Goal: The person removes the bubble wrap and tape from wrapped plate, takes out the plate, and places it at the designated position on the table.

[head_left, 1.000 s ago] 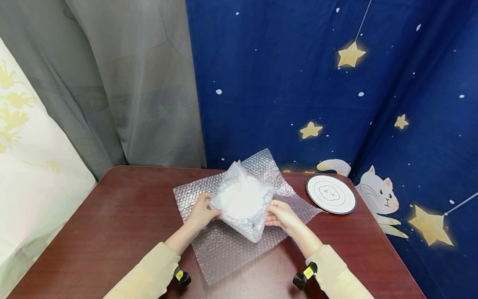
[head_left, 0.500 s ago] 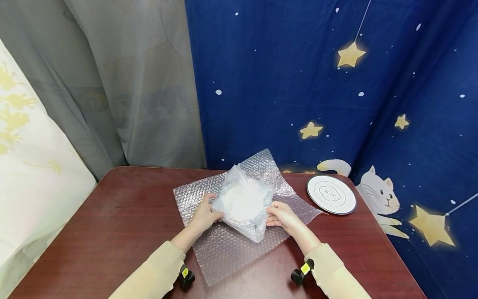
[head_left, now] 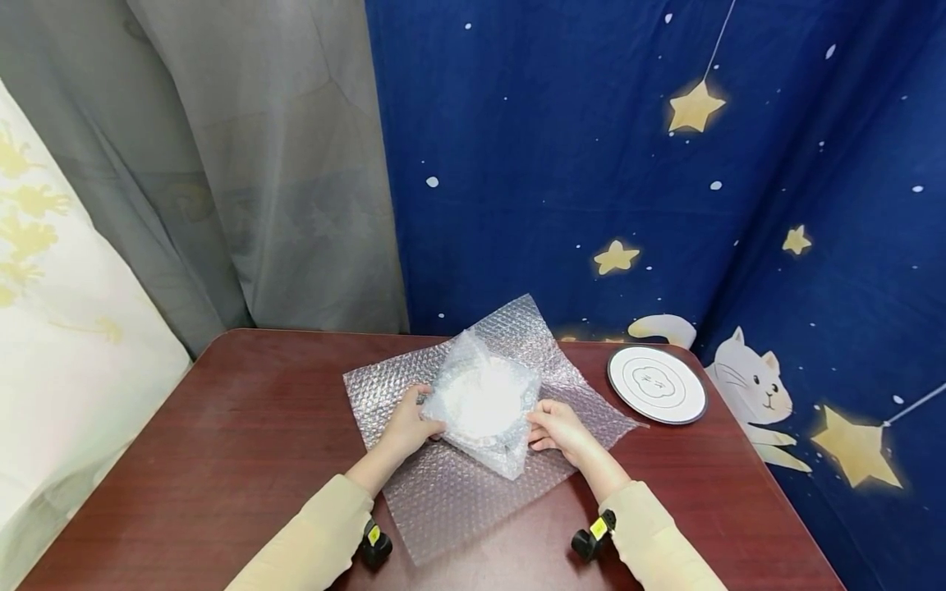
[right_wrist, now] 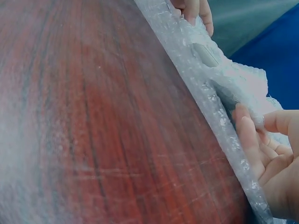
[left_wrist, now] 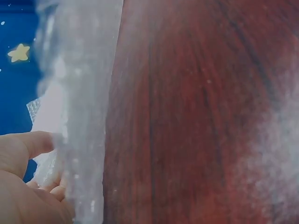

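A round white plate, wrapped in bubble wrap and bright with glare, lies over the middle of a larger sheet of bubble wrap. My left hand grips the left edge of this bundle, thumb on top. On the opposite side, my right hand pinches the wrapped edge between thumb and fingers. The right wrist view shows the bundle edge-on, with the right fingers at its fold. In the left wrist view, upright bubble wrap hides part of the left hand.
At the back right corner of the brown wooden table lies an unwrapped white plate with a dark rim. A corner of the large sheet reaches almost to it. Grey and blue curtains hang behind the table.
The bundle has sunk slightly toward me, its far corner lower than before. My left hand has slid a little right with it; the right hand has barely moved.
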`<state>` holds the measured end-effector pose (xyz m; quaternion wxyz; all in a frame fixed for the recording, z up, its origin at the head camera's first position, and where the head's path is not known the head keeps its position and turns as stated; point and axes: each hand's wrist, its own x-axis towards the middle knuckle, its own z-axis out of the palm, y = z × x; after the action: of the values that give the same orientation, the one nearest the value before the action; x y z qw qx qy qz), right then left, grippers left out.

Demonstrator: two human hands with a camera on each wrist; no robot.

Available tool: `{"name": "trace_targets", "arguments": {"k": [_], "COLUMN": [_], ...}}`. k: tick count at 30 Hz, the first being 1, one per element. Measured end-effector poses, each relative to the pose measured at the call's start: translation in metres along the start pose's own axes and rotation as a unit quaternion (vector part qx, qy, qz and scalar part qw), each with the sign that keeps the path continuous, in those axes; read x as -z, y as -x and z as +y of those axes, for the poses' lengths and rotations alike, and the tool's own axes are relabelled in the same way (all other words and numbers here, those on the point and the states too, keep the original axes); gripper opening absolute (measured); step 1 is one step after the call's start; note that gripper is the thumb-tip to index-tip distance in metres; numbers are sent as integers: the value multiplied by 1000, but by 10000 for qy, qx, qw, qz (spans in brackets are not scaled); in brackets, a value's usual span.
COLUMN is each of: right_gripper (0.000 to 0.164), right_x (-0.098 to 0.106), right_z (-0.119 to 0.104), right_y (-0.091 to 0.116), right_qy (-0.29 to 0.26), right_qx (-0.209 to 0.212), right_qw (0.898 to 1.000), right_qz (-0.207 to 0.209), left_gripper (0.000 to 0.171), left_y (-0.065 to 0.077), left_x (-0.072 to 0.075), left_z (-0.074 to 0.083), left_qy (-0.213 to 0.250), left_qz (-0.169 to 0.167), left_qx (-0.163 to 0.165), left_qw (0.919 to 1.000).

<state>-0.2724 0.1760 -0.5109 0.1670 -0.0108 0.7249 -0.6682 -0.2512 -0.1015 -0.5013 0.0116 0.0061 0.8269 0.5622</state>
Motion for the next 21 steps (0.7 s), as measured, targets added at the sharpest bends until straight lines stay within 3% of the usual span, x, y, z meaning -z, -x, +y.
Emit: {"name": "trace_targets", "arguments": {"k": [10,14,18,21], "right_gripper": [16,11,26,28], "right_x": [1,-2,-6,-7], "right_z": [0,1,2,2], "right_y": [0,1,2,4], "right_qy": [101,60,63,71], "right_qx": [-2,70,225,330], "right_qw": [9999,9996,9974,9962], "right_qz": [-30,268,675,802], "left_gripper": [66,68,69,69], "left_y": [-1,-1,-1,-1], "left_x": [3,4,5,6], "left_z": [1,4,6,7], "left_qy": [21,-18,-35,-36], "left_qz": [-107,-168,-203,-236], "left_qx": [134,197,218,158], "left_qw": [9999,9997,9996,9996]}}
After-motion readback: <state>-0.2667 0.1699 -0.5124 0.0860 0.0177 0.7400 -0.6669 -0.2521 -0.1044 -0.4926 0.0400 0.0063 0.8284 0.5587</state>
